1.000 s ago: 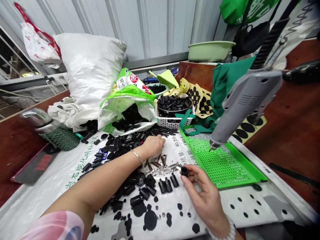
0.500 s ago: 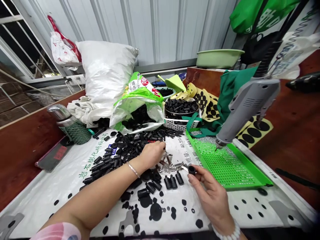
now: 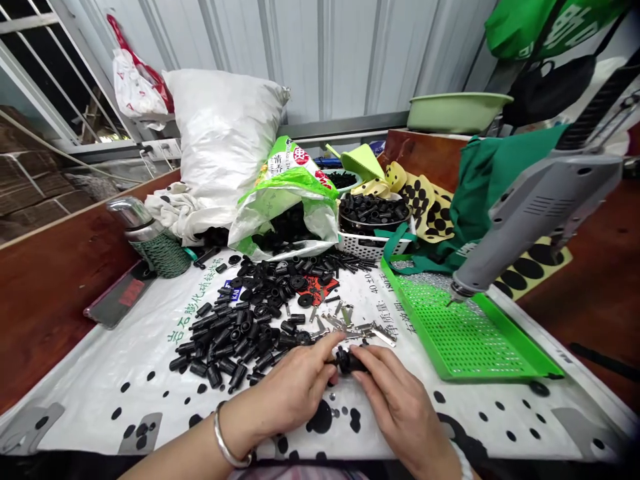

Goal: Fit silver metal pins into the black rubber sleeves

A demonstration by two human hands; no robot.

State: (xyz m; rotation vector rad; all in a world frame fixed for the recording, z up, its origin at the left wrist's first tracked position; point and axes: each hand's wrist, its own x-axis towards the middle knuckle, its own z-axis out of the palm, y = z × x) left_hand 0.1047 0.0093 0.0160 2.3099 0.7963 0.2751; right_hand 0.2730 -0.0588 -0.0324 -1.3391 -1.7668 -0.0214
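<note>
A black cylindrical plastic part lies sideways between my hands, above the white sheet. My right hand is closed round its right end, which the fingers partly hide. From the other side, my left hand pinches at its left end, with the index finger stretched over the top. Just beyond them lie thin metal strips in a loose scatter. A heap of black plastic sleeves and discs spreads to the left of these strips.
A grey electric screwdriver hangs over a green perforated tray on the right. At the back stand an open plastic bag and a white basket of black parts. A thermos and phone are left.
My left hand has come back from the heap toward me and now meets the black part. My right hand has moved slightly left, and the part is turned sideways. The view has shifted.
</note>
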